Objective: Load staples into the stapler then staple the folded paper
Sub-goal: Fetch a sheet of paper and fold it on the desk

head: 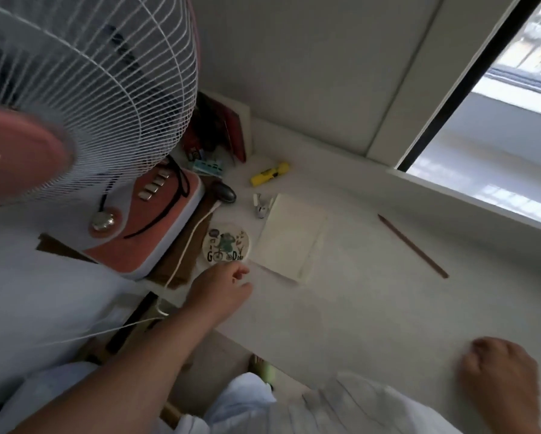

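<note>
The folded cream paper [289, 238] lies flat on the white table, past my left hand. At its far left corner sits a small silver metal stapler [260, 205], lying open. A yellow object with a black label [269, 175] lies behind it. My left hand [222, 288] hovers low over the table just short of the paper's near corner, its fingers loosely curled, and nothing shows in them. My right hand [499, 375] rests on the table at the near right with loosely curled fingers, holding nothing. No staples can be made out.
A round printed coaster [226, 245] lies just beyond my left hand. A pink and white table fan [84, 98] with its white cord fills the left. A brown pencil [413, 245] lies to the right of the paper, near the window sill [482, 198].
</note>
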